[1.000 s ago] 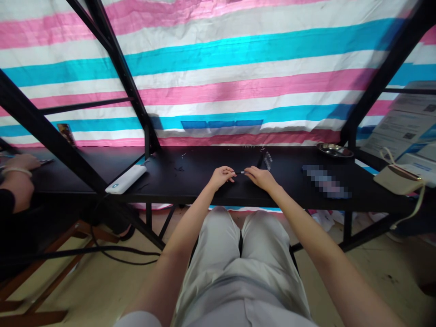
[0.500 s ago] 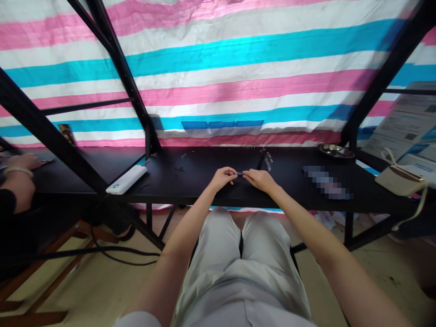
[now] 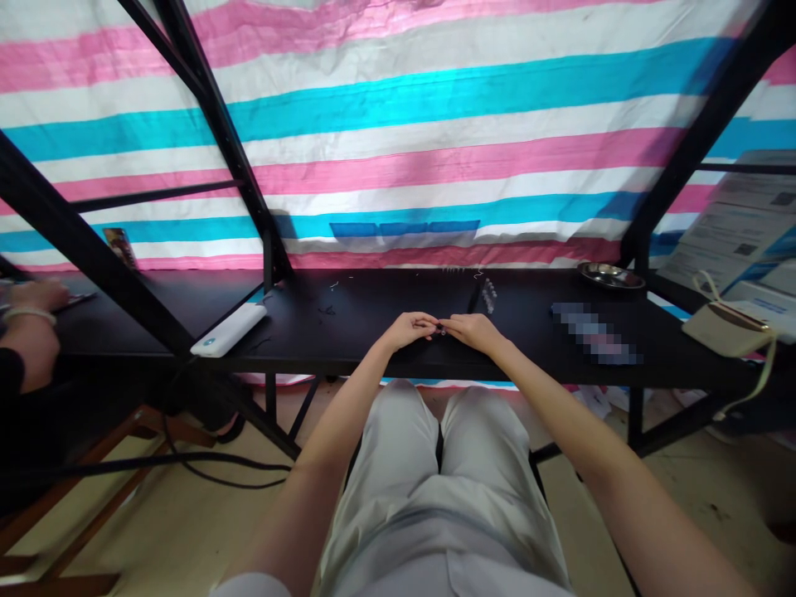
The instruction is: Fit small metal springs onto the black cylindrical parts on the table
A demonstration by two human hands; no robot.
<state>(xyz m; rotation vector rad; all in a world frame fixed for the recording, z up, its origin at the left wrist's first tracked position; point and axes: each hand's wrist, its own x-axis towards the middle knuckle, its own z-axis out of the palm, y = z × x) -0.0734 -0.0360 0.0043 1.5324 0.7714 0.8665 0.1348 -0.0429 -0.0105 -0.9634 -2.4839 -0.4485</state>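
Note:
My left hand (image 3: pixel 411 329) and my right hand (image 3: pixel 471 329) meet fingertip to fingertip over the front part of the black table (image 3: pixel 373 298). Both are closed in a pinch on one small dark piece (image 3: pixel 441 328). Fingers cover most of it, so its kind does not show. Just beyond my right hand lie a row of small clear beads or parts (image 3: pixel 489 296) and a slim dark stick-like thing (image 3: pixel 476 293). Thin dark strands (image 3: pixel 327 311) rest on the tabletop to the left of my hands.
A white power bank-like box (image 3: pixel 230 329) lies at the left by the black frame post. On the right are a metal dish (image 3: pixel 611 275), a blurred-out item (image 3: pixel 594 334) and a beige bag (image 3: pixel 725 327). Another person's hand (image 3: pixel 41 297) is at far left.
My fingertips have come closer together and slightly lower. The grey, stick-like piece seen lengthwise between them before is now mostly covered, with only a small dark bit showing.

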